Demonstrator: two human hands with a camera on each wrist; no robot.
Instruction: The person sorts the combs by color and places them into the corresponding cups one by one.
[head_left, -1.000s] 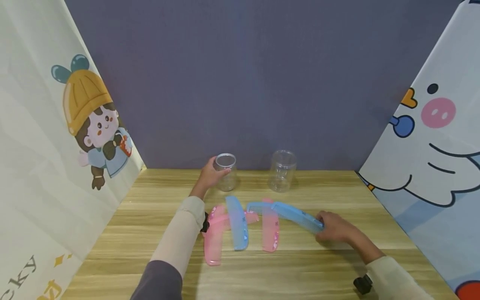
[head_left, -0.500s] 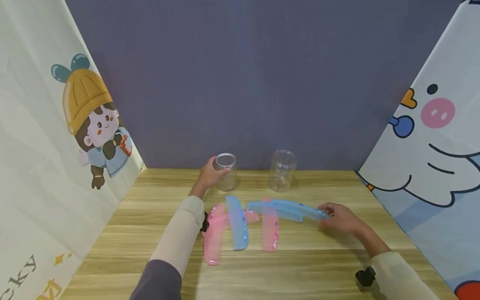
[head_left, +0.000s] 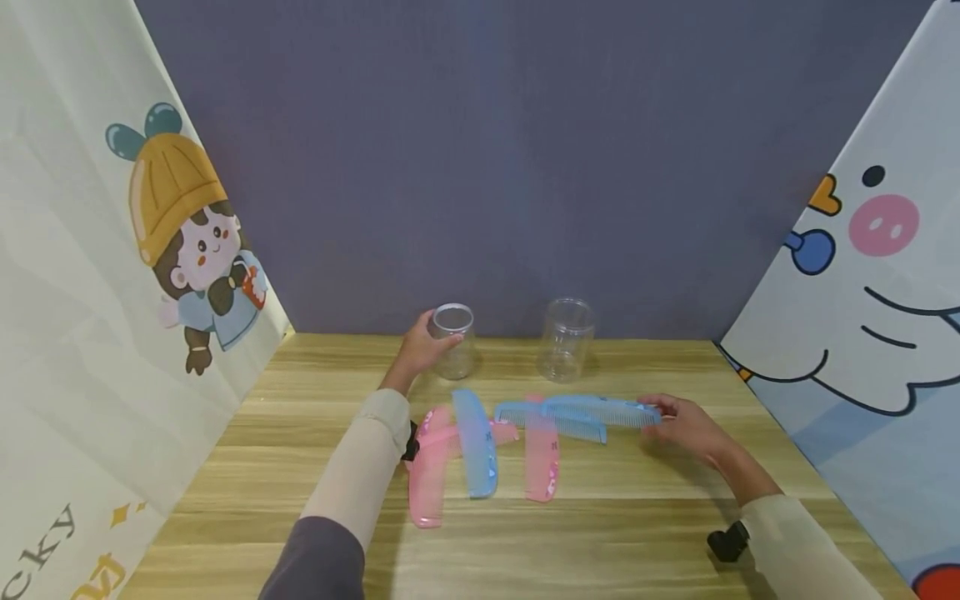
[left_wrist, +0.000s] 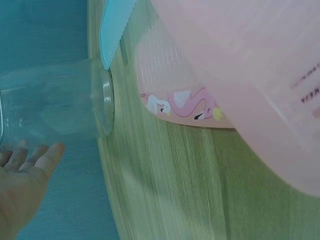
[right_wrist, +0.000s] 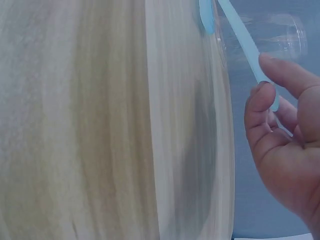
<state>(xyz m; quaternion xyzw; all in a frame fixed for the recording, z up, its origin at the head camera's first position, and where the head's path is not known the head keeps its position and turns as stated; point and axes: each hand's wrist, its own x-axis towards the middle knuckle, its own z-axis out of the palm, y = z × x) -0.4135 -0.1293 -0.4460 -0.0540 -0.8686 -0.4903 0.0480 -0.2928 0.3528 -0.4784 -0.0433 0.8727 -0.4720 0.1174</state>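
Note:
My left hand (head_left: 422,346) grips a clear jar (head_left: 455,360) at the back of the table, thumb across its front. In the left wrist view the fingertips (left_wrist: 52,152) lie along the jar's side. Pinched at its right end by my right hand (head_left: 686,429) is a blue comb (head_left: 600,408), raised and tilted in the right wrist view. Its left end overlaps another blue comb (head_left: 577,429), which crosses a pink comb (head_left: 542,467). Further left, a third blue comb (head_left: 476,450) lies over a crosswise pink comb (head_left: 505,432), beside another pink comb (head_left: 427,496).
A second clear jar (head_left: 565,342) stands right of the gripped one, near the grey back wall (head_left: 495,167). Printed panels with a cartoon child (head_left: 198,250) and a white cartoon figure (head_left: 847,333) flank the wooden table (head_left: 600,542).
My right hand has moved slightly away from me, swinging the blue comb's right end up to nearly level and uncovering the blue comb beneath. My left hand stays on the jar.

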